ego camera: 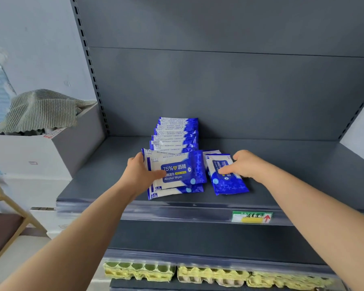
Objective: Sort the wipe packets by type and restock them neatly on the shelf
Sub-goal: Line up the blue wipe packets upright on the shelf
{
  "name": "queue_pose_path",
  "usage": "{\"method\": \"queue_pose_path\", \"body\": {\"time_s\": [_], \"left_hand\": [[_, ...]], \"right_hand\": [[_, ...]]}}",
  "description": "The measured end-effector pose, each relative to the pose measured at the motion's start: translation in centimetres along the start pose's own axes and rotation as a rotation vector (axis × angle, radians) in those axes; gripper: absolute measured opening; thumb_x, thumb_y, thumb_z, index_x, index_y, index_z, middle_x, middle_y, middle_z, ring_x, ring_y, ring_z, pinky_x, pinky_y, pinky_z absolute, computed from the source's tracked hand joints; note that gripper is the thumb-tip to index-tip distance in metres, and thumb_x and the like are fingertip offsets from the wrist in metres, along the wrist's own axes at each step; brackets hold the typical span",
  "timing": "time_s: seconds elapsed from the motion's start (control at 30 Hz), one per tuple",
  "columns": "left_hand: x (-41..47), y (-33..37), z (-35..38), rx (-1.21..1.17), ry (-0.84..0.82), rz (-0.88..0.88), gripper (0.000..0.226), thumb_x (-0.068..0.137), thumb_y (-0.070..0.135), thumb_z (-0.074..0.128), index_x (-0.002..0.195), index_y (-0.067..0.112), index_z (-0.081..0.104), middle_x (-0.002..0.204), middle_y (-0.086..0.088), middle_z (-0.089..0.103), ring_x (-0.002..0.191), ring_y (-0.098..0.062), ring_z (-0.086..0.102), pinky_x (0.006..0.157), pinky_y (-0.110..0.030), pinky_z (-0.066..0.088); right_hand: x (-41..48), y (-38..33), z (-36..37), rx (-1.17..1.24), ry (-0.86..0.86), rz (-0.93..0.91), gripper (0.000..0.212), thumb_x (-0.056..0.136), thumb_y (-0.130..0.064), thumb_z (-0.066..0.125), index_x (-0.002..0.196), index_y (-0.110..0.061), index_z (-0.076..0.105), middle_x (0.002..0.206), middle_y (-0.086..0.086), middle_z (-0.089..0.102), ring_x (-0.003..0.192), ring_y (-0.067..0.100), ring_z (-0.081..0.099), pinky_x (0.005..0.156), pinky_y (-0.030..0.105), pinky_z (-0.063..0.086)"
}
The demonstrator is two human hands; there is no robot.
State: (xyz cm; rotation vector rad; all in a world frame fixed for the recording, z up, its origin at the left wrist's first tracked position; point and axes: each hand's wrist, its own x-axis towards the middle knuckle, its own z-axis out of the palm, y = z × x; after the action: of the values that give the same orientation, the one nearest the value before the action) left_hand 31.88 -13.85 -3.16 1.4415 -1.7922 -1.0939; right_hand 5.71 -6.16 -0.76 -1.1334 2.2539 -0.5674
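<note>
On the dark grey shelf (282, 171) stands a row of several blue-and-white alcohol wipe packets (176, 133), leaning back towards the rear panel. My left hand (142, 173) grips the front packet (177, 169) by its left edge, thumb across its face. Two more packets (174, 191) lie flat under it. To the right, my right hand (243, 164) rests fingers-down on a separate packet (227, 181) lying lengthwise on the shelf, with another packet partly hidden behind it.
A white box (29, 152) with a striped cloth (40, 110) stands left of the shelf unit. A green price label (251, 217) sits on the shelf's front rail. Yellow egg trays (208, 274) fill the shelf below. A wooden chair frame (11, 208) is at lower left.
</note>
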Motion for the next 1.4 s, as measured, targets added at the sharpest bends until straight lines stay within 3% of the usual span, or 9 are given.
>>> {"method": "queue_pose_path", "body": {"time_s": [0.23,0.43,0.7,0.83,0.9,1.0,1.17,1.3,1.4], "left_hand": [[2.2,0.4,0.3,0.016,0.054,-0.018,0.044,0.074,0.018,0.081,0.104,0.016,0.048,0.119,-0.009,0.059,0.082,-0.021,0.067,0.058,-0.031,0.054],[2.4,0.3,0.5,0.040,0.089,0.040,0.044,0.076,0.023,0.080,0.106,0.016,0.048,0.122,-0.006,0.051,0.079,-0.016,0.065,0.053,-0.024,0.051],[1.3,-0.6,0.3,-0.009,0.031,0.086,0.026,0.091,0.034,0.061,0.109,0.019,0.049,0.122,-0.004,0.040,0.080,-0.011,0.063,0.056,-0.020,0.050],[0.5,-1.2,0.2,-0.136,-0.057,0.054,0.026,0.097,0.045,0.045,0.111,0.023,0.047,0.129,-0.004,0.036,0.098,-0.008,0.057,0.070,-0.020,0.048],[0.1,-1.5,0.2,-0.151,-0.102,0.059,0.039,0.089,0.047,0.057,0.121,0.027,0.045,0.127,0.002,0.036,0.107,-0.007,0.053,0.078,-0.021,0.048],[-0.2,-1.9,0.3,-0.029,-0.101,0.076,0.062,0.076,0.035,0.078,0.122,0.023,0.039,0.121,0.004,0.036,0.093,-0.007,0.057,0.063,-0.015,0.049],[-0.1,-2.5,0.3,-0.082,-0.115,0.085,0.043,0.087,0.033,0.066,0.118,0.024,0.037,0.125,-0.001,0.040,0.090,-0.010,0.061,0.056,-0.015,0.050],[-0.6,-1.9,0.2,-0.177,-0.148,0.047,0.038,0.095,0.043,0.048,0.124,0.020,0.038,0.130,-0.003,0.039,0.090,-0.007,0.059,0.054,-0.010,0.048],[-0.6,-2.0,0.0,-0.146,-0.188,0.066,0.064,0.077,0.055,0.067,0.125,0.025,0.038,0.127,0.003,0.039,0.102,-0.006,0.055,0.073,-0.016,0.050]], "right_hand": [[1.4,0.8,1.1,0.332,-0.064,0.044,0.025,0.075,-0.010,0.080,0.092,-0.004,0.064,0.088,0.012,0.070,0.069,0.019,0.067,0.058,0.028,0.052],[0.3,2.4,-2.9,0.639,-0.061,-0.158,0.028,0.086,0.001,0.064,0.114,-0.002,0.064,0.103,0.012,0.071,0.089,0.025,0.069,0.081,0.038,0.056],[-1.4,-1.2,-1.3,0.223,-0.135,-0.394,0.021,0.077,0.002,0.074,0.091,-0.013,0.068,0.087,0.001,0.072,0.069,0.008,0.067,0.066,0.020,0.055],[-1.0,-3.1,0.3,0.168,-0.120,-0.448,0.029,0.073,0.001,0.078,0.100,-0.005,0.068,0.095,0.006,0.073,0.083,0.017,0.070,0.077,0.034,0.058],[-1.0,-3.6,1.0,0.123,-0.129,-0.472,0.033,0.073,0.000,0.079,0.103,-0.004,0.067,0.097,0.006,0.073,0.087,0.017,0.070,0.079,0.036,0.058],[-1.0,-3.9,1.3,0.086,-0.139,-0.496,0.033,0.075,-0.004,0.078,0.106,-0.005,0.065,0.099,0.004,0.072,0.087,0.014,0.069,0.077,0.033,0.058],[-1.8,-3.8,0.4,-0.112,-0.195,-0.562,0.026,0.080,-0.013,0.075,0.102,-0.014,0.062,0.088,-0.014,0.062,0.076,0.000,0.062,0.061,0.011,0.048],[-1.9,-4.1,2.5,-0.182,-0.137,-0.608,0.042,0.069,-0.018,0.083,0.104,-0.024,0.059,0.084,-0.009,0.057,0.071,0.007,0.056,0.060,0.021,0.045],[-2.0,-4.6,3.8,-0.128,-0.101,-0.603,0.054,0.060,-0.024,0.089,0.102,-0.028,0.054,0.083,-0.005,0.051,0.069,0.011,0.048,0.063,0.029,0.045]]}}
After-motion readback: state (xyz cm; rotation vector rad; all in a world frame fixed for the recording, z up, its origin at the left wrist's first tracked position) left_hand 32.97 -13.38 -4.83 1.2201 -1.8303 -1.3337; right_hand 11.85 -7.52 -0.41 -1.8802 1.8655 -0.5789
